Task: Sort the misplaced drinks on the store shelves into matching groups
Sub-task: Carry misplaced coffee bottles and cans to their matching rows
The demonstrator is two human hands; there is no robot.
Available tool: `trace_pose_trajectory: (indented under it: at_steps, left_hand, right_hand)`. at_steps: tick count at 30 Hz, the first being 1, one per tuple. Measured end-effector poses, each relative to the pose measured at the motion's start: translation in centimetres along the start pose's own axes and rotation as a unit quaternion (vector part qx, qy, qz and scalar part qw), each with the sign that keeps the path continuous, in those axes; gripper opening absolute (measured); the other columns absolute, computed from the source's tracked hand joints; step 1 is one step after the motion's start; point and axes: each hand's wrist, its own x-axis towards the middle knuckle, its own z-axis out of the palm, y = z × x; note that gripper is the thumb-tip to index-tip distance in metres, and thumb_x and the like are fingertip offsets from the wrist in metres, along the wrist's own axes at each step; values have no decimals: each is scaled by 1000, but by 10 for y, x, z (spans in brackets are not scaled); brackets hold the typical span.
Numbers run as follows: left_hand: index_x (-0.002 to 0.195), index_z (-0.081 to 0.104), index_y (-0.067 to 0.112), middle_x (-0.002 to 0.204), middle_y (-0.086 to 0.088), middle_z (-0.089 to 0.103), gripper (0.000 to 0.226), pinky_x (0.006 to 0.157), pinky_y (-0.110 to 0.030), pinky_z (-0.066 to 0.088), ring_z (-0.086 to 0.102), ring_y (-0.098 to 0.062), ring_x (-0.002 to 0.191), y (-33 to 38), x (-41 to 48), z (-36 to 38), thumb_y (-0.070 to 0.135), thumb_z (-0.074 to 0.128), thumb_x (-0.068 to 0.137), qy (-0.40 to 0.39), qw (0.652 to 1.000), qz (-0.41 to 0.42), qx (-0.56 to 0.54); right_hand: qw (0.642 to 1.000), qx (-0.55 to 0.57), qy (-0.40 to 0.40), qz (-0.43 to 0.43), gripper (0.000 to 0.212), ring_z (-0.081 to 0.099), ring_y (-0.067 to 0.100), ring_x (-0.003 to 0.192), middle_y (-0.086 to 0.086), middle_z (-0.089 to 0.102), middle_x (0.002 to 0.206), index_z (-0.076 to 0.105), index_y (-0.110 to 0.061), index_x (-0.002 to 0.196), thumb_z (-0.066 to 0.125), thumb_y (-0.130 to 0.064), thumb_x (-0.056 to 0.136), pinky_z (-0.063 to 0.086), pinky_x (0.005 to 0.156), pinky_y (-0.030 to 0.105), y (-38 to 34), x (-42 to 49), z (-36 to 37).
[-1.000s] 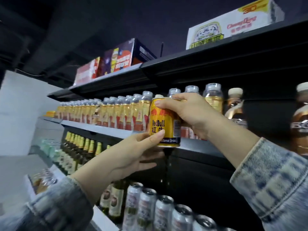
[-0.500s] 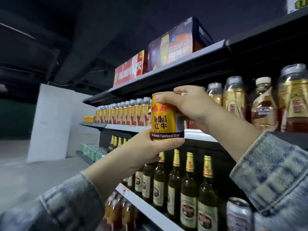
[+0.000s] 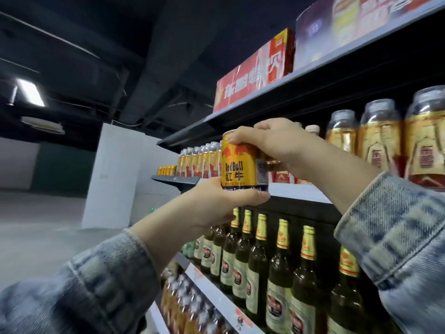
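Observation:
A gold Red Bull can (image 3: 242, 162) is upright in the air in front of the middle shelf (image 3: 298, 189). My right hand (image 3: 277, 143) grips it from above, thumb and fingers curled around its top rim. My left hand (image 3: 216, 201) cups it from below, with the thumb wrapped across the can's dark bottom band. Behind the can stands a long row of gold-labelled bottles with clear caps (image 3: 380, 138). At the far left end of that shelf sits a small group of gold cans (image 3: 166, 170).
Green beer bottles with gold foil necks (image 3: 281, 259) fill the shelf below. Amber bottles (image 3: 178, 302) sit lower still. Red and dark cartons (image 3: 255, 75) lie on the top shelf. A white pillar (image 3: 110, 177) and open grey floor are to the left.
The view has swung left along the shelves, the can staying in both hands. My left hand's thumb has closed further around the can's base. The silver cans have left the view.

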Motion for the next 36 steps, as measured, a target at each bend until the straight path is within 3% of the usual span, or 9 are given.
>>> trace_pose_trajectory:
  at_steps: [3,7,11,21,24,26,29,32,36]
  left_hand:
    - [99,67,23,105,-12,68,38,94,-40,44,60,-32,98,-36,44,-40,36,76,65,-3,1000,0,5]
    - [100,67,23,104,-4,70,24,94,-37,46,63,-22,101,-77,99,-95,27,72,77,14,1000,4,-3]
    - [101,66,24,110,-5,68,22,89,-32,46,59,-26,110,-121,142,-148,24,71,79,36,999,7,-1]
    - [96,65,28,95,0,70,21,84,-26,48,63,-14,93,-270,229,-303,30,72,76,30,999,20,40]
    - [100,63,28,109,-4,68,26,91,-30,47,60,-21,107,-312,261,-355,34,71,76,18,1000,10,22]
    - [103,62,29,114,-5,66,34,87,-27,47,58,-23,112,-338,284,-390,38,72,72,-3,1000,-3,14]
    - [103,62,35,107,5,70,43,90,-28,47,63,-13,104,-379,318,-437,44,79,64,-21,999,-28,7]
    - [116,56,29,107,3,69,49,87,-27,48,64,-12,101,-425,355,-475,35,76,72,21,997,-71,-3]
    - [114,58,23,109,-7,68,33,79,-25,48,64,-16,101,-489,408,-521,23,67,82,67,990,-120,-22]
  right_hand:
    - [999,-21,-42,9,65,68,25,91,9,72,98,70,-12,97,72,-59,51,55,86,45,14,61,36]
    - [997,-38,-61,-5,60,69,26,91,10,72,97,70,-11,96,72,-57,58,55,87,46,27,138,87]
    - [997,-33,-66,-21,50,67,28,94,12,71,101,69,-9,97,70,-51,70,54,89,45,40,201,145]
    - [994,84,-62,31,48,67,27,96,14,69,104,63,-6,101,78,-38,68,55,88,41,87,343,326]
    - [985,147,-62,58,41,65,19,85,10,69,95,60,-4,98,77,-30,72,55,72,33,96,393,374]
    - [982,159,-66,77,50,64,17,77,9,69,92,62,-3,110,78,-30,71,51,64,28,99,429,404]
    - [982,160,-45,87,53,65,22,92,12,71,104,64,-4,112,79,-30,69,53,82,34,107,482,444]
    - [982,161,-21,92,50,64,24,95,12,71,103,66,-6,106,80,-33,66,50,93,41,123,531,484]
    - [983,155,3,94,41,65,25,97,11,71,99,67,-9,92,81,-34,62,52,88,38,150,596,539]
